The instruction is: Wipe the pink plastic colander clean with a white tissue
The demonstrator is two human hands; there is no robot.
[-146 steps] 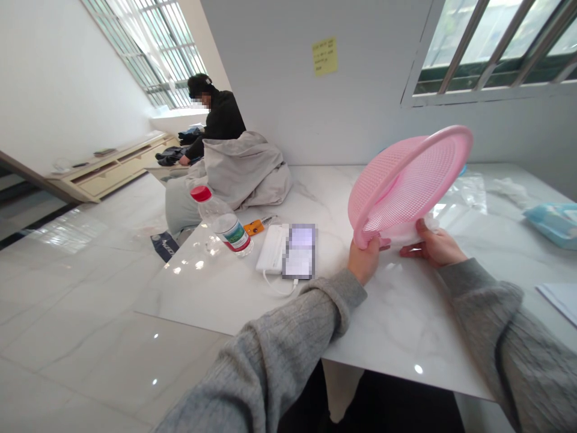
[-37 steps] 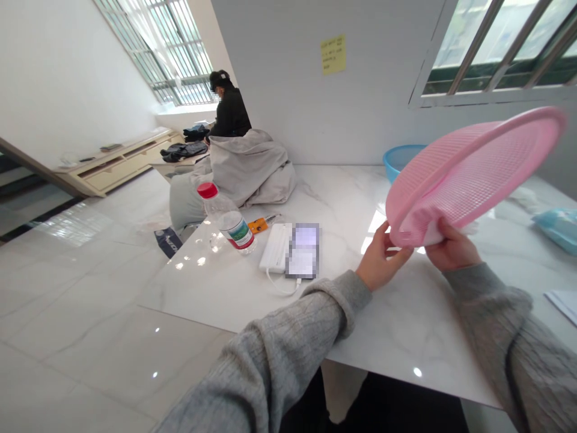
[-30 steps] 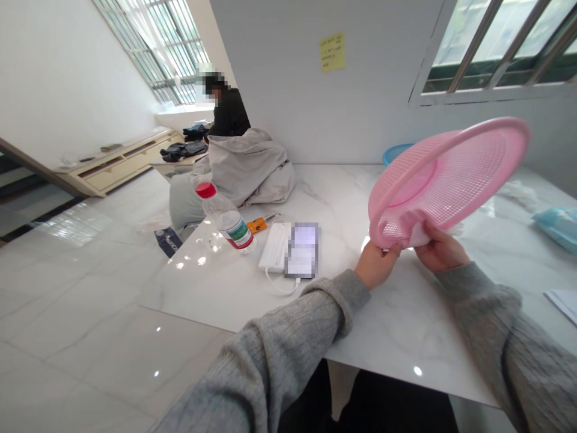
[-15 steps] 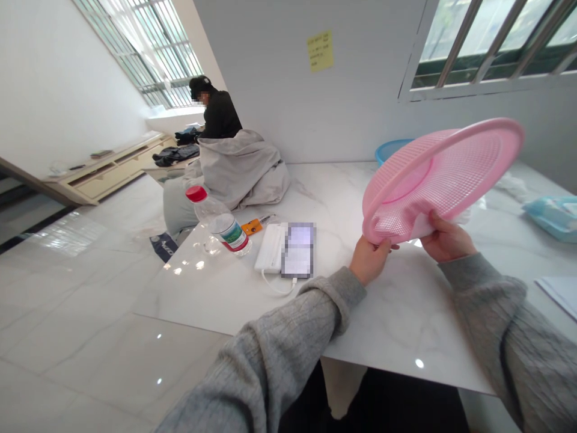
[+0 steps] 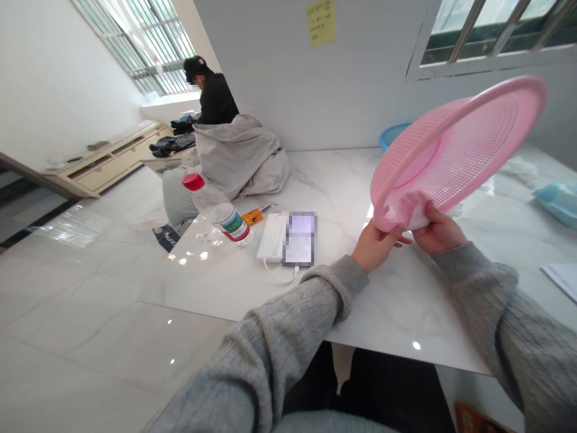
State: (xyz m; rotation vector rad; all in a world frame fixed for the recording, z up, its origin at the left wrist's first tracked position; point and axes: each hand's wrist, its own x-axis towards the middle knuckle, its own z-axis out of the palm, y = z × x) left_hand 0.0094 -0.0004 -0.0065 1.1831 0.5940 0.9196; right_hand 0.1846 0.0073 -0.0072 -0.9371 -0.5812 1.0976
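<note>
White, marble-patterned table [image 5: 387, 313] backs onto a pale grey wall [image 5: 270, 78] that bears a yellow note [image 5: 321, 23] and, further right, a barred window [image 5: 500, 33]. Glossy tiled floor [image 5: 90, 300] spreads past the table's left edge; beyond, a person in black [image 5: 217, 99] sits behind a heap of grey fabric [image 5: 246, 153] by the back left corner. Near the left edge stands a bottle with a red cap [image 5: 220, 210], and to its right lie a white power bank [image 5: 271, 237] and a phone [image 5: 300, 239]. Toward the back edge, a blue basin [image 5: 390, 136] is partly hidden by a pink mesh basket [image 5: 406, 156], which is held tilted above the table's right half. Left hand [image 5: 375, 245]: fingers closed on the basket's lowest rim, thumb in front, some fingertips showing beneath. Right hand [image 5: 439, 231]: thumb pressing a white piece [image 5: 419, 216], cloth or paper, against the rim just beside; its remaining fingers are bent, largely hidden. A light-blue packet [image 5: 559, 201] lies toward the right edge.
</note>
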